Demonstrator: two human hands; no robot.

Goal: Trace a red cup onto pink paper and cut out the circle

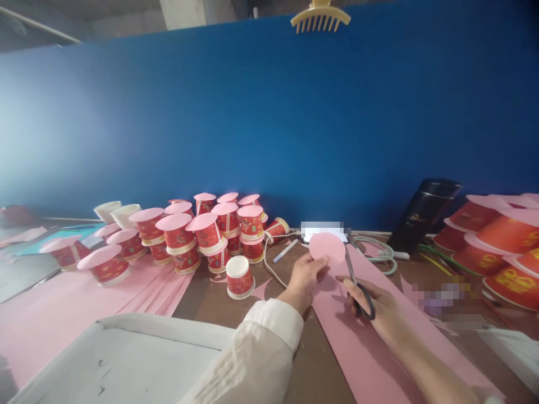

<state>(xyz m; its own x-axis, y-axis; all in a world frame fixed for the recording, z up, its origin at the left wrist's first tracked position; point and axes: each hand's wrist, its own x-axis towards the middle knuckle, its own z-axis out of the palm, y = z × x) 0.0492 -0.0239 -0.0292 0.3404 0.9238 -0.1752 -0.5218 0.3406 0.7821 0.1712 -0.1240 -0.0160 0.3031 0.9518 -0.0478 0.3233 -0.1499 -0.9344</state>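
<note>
A round pink paper disc (327, 247) is pinched between the thumb and fingers of my left hand (306, 275). My right hand (370, 303) grips black-handled scissors (364, 300), their blades pointing up along the disc's right edge. Whether the blades touch the paper I cannot tell. Under both hands lies a long pink paper strip (357, 348) on the brown table (303, 359). Left of my left hand, a red paper cup (240, 278) stands upside down with its white base up. Behind the disc is a phone (323, 231) with a bright, blurred screen.
Stacked red cups topped with pink discs (210, 227) stand at left; more cups (501, 241) are at right. A black bottle (425, 213) leans by the blue partition (269, 112). A marker (285, 251), a pale cable (385, 252), pink sheets (84, 303) and a white tray (168, 331) lie around.
</note>
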